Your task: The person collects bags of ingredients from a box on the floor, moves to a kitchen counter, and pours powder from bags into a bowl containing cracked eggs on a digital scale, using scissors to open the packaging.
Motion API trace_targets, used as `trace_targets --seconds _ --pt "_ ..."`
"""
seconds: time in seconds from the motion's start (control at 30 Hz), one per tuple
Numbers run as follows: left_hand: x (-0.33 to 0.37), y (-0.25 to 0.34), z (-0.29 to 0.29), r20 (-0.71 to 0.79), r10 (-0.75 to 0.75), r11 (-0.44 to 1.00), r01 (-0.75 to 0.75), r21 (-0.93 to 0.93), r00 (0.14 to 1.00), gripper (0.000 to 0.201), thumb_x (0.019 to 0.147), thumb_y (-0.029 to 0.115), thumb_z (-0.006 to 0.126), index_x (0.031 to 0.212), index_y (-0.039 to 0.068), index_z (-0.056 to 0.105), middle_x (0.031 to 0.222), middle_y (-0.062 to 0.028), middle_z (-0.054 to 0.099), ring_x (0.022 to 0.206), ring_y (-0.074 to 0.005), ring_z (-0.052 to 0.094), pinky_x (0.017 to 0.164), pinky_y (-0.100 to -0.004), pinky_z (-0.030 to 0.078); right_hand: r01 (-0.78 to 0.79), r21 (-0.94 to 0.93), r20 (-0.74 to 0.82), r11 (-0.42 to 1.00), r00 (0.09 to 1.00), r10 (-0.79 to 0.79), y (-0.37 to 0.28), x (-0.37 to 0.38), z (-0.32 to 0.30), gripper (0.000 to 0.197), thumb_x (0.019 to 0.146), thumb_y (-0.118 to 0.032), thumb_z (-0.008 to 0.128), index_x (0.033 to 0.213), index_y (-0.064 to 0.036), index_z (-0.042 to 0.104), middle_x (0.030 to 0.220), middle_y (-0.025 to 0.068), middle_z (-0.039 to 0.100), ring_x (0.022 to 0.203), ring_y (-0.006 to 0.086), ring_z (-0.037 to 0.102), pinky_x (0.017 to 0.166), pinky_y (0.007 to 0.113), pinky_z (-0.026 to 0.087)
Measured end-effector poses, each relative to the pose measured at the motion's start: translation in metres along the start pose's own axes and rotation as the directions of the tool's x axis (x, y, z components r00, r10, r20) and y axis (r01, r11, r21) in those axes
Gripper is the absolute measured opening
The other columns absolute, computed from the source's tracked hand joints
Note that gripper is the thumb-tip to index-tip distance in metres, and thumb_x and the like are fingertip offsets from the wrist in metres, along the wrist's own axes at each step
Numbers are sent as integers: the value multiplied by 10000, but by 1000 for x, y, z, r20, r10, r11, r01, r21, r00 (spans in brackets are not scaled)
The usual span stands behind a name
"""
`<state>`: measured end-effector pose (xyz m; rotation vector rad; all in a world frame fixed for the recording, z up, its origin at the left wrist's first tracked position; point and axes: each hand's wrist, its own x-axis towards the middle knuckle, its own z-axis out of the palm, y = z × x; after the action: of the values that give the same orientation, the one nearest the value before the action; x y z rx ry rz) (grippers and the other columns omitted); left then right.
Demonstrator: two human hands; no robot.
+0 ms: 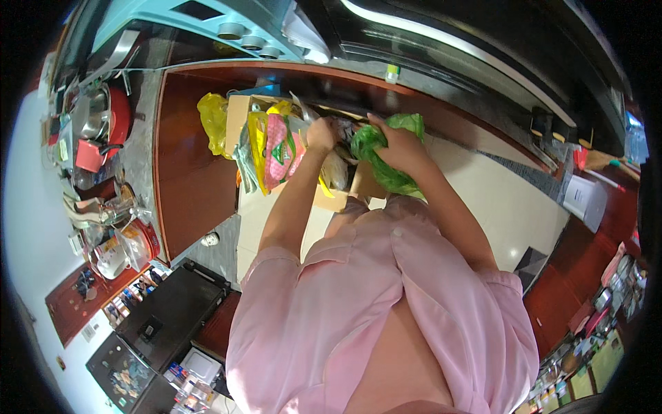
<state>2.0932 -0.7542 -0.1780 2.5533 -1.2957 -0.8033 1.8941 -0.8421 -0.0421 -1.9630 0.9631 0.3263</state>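
A cardboard box stands on the floor in front of me, stuffed with plastic bags. My right hand is closed around a crumpled green plastic bag, which bulges out above and below the fingers at the box's right side. Over the middle of the box, my left hand is closed; its fingertips and whatever they grip are hidden. Left of it, a pink patterned bag and a yellow bag stick up. A clear bag lies between my forearms, and another yellow bag hangs at the box's left edge.
A dark red cabinet panel borders the left side. The black range hood and counter edge lie ahead. Pots and a red basin crowd the left counter. A white bin stands right on the pale tile floor.
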Motion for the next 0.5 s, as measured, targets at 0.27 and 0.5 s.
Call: trace_targets --seconds 0.27,0.5 --pt "-10 2 3 -101 101 991 -109 -74 990 241 806 273 492 831 65 610 783 -215 609 752 -389 589 673 -480 463 125 -29 -283 992 950 -128 -5 1 20 533 650 -270 701 1136 -157 513 850 168 626 800 357 603 687 428 475" --pt "-24 12 -66 -53 86 975 -95 -202 995 296 803 329 529 911 68 616 846 -208 609 825 -384 577 707 -457 458 276 81 -507 958 839 -199 -14 -42 -22 452 672 -177 698 1076 -29 558 870 143 643 814 277 633 721 339 485"
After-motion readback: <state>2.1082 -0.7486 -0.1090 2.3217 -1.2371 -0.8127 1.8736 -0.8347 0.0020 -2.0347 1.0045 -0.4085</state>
